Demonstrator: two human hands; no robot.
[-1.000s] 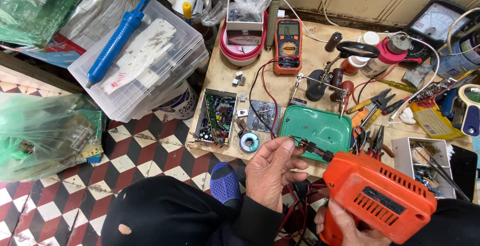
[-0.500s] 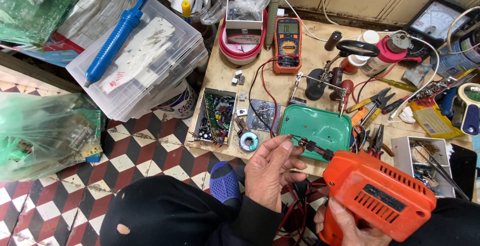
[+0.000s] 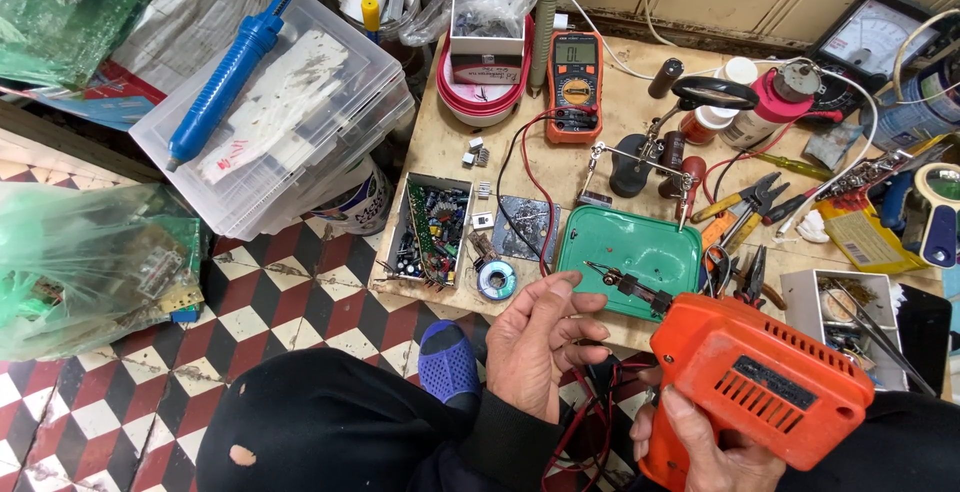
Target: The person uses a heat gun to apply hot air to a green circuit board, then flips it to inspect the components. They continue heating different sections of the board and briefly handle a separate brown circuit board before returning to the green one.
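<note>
Gripping the orange soldering gun (image 3: pixel 765 387) over the green tray (image 3: pixel 630 247), the right hand (image 3: pixel 700 442) is risking burning the left hand (image 3: pixel 540 347), loosely curled, empty, beside its tip.

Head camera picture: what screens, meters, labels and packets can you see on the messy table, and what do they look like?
Digital multimeter: table's far middle, upright orange rectangle, grey screen, round dial.
Analog meter: far right corner, black case, white dial face.
Yellow packet: right side, flat, yellow with red edge.
Label: dark rectangle on the orange soldering gun, gripped by the right hand; left hand beside its tip.
</note>
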